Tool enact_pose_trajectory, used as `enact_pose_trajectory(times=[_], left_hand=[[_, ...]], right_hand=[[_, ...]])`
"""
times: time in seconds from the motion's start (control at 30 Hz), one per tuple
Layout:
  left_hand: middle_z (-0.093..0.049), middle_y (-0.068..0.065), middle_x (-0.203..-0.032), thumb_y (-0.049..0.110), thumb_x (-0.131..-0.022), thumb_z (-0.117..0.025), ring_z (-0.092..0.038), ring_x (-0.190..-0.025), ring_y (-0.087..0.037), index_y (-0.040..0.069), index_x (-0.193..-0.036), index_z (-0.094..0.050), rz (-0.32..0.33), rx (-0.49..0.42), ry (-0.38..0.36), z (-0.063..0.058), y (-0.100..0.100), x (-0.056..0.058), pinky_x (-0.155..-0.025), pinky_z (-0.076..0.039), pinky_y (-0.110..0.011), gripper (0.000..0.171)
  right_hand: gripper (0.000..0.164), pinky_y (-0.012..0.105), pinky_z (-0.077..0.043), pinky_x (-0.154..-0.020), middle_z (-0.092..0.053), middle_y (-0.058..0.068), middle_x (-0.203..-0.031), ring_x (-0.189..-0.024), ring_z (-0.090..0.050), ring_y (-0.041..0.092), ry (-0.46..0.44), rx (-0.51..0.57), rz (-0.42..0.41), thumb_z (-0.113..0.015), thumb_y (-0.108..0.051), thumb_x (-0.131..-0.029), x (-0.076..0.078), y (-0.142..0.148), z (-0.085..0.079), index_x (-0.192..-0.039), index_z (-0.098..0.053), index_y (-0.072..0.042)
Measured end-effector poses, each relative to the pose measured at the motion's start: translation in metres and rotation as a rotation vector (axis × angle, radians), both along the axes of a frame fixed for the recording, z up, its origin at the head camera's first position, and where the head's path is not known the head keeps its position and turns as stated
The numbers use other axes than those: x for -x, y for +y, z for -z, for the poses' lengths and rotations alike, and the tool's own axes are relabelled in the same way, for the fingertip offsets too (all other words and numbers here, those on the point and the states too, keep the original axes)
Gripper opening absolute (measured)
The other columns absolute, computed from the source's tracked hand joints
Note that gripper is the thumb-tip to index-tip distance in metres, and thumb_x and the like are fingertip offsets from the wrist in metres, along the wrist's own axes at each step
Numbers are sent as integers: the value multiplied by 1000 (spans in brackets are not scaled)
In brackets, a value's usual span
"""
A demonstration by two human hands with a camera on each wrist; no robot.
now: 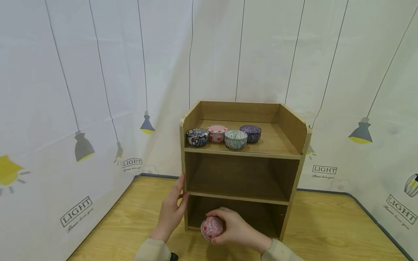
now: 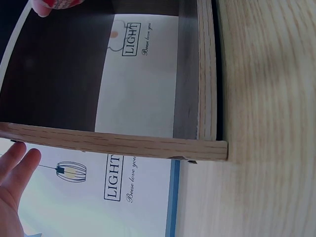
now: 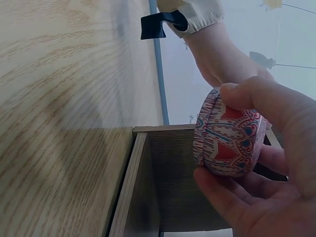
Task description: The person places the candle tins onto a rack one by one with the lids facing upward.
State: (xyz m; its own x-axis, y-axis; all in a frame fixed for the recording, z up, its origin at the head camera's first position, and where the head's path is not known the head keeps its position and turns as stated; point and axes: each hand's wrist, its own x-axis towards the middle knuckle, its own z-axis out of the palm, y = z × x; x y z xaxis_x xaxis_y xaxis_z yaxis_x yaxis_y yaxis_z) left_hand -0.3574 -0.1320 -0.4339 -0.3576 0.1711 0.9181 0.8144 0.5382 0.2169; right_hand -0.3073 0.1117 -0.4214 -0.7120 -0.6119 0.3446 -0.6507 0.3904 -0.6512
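Note:
My right hand (image 1: 235,228) grips a small round tin (image 1: 212,229) with a pink and red pattern, in front of the bottom compartment of a wooden shelf unit (image 1: 238,198). The right wrist view shows this tin (image 3: 229,136) tipped on its side, thumb on one side and fingers on the other. My left hand (image 1: 171,210) rests against the unit's left side, fingers extended along the panel near the middle board. In the left wrist view, its fingertips (image 2: 30,157) are right at the panel edge (image 2: 123,144).
On the unit's top shelf stand several tins: a dark blue and yellow one (image 1: 197,137), a pink and white one (image 1: 217,133), a pale green one (image 1: 236,140) and a purple one (image 1: 250,133). A wooden table (image 1: 326,224) lies beneath; a lamp-printed cloth (image 1: 163,72) hangs behind.

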Motion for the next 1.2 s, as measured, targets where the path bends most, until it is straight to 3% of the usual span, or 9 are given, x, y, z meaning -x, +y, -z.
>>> enact_pose_trajectory(times=[0.67, 1.2], left_hand=[[-46, -13, -146, -10, -83, -68, -52, -125, -21, 0, -147, -38, -8, -1, 5, 1, 0, 1, -83, -54, -20, 71], [-46, -12, -146, -11, -82, -69, -51, -125, -21, 1, -147, -38, -13, -4, 4, 1, 0, 0, -83, -54, -20, 73]], right_hand=[[59, 23, -54, -75, -59, -1, -114, -95, -58, 8, -53, 51, 18, -86, -15, -69, -1, -2, -11, -122, -61, -12], [58, 26, -54, -78, -63, -3, -111, -95, -58, 8, -19, 64, 24, -87, -18, -70, -4, -2, -19, -121, -62, -12]])
